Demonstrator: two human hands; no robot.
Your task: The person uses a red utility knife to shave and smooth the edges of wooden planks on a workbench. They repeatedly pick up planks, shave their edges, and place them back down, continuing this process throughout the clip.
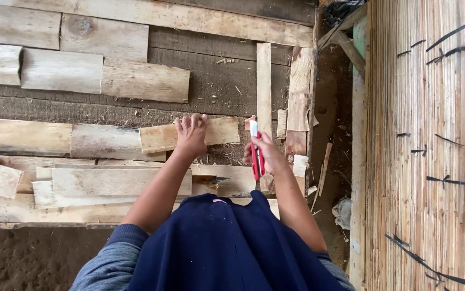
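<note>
My left hand [191, 133] lies palm down on a short pale wooden board [222, 131], fingers spread over its left half. My right hand [264, 153] grips a red utility knife [256, 156], its white blade end pointing away from me, just right of that board's end. A narrow upright wooden strip [264, 86] runs away from the knife tip. My dark blue garment [227, 242] fills the bottom centre.
Several rough wooden planks [103, 81] lie across dark ground to the left and ahead. A woven reed wall [431, 145] with black ties stands on the right, behind a wooden post [357, 161]. Bare dirt [28, 258] shows at the bottom left.
</note>
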